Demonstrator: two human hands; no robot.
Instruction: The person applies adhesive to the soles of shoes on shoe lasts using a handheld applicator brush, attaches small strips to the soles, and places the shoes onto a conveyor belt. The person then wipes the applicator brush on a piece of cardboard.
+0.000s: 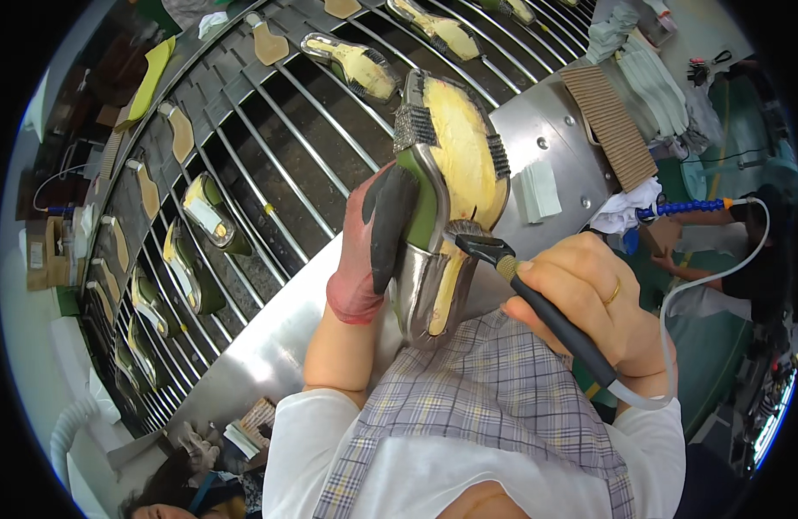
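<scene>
My left hand (372, 233), in a red and black glove, grips a shoe upper (414, 195) on its last from the left side. The upper is green and metallic silver with dark textured patches. Its underside faces up, showing a pale yellow bottom (462, 147). My bare right hand (594, 298) is closed round the black handle of a hose-fed brush (559, 324). The bristles (468, 229) touch the underside near its narrow middle. A clear hose (666, 329) runs from the handle's rear end. My left fingertips are hidden behind the upper.
Beyond a metal ledge (269, 333), a curved conveyor of metal bars (286, 164) carries more shoe uppers (210, 212) and tan insoles (148, 189). Corrugated cardboard (608, 125) and cloths (654, 82) lie at the right. A blue jointed tube (685, 208) holds the hose; another person (745, 251) is beyond.
</scene>
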